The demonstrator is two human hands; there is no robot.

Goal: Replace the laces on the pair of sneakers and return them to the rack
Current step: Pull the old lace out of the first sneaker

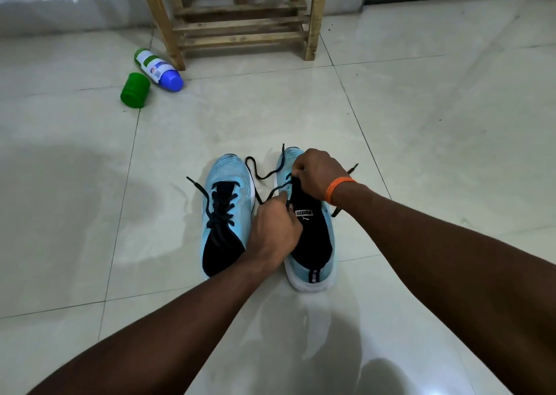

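Down on the floor (421, 123), near the person and right of its laced mate (225, 174), the half-threaded sneaker (313, 238) has the left hand (275, 229) and right hand (316, 173) both curled tight, pinching its black lace (264, 177), a limp, light cord I'd steer by its stiff tip

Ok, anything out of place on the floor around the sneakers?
Yes: a bottle lies on its side by the wooden rack, at its leg, with what looks like its green cap loose beside it.
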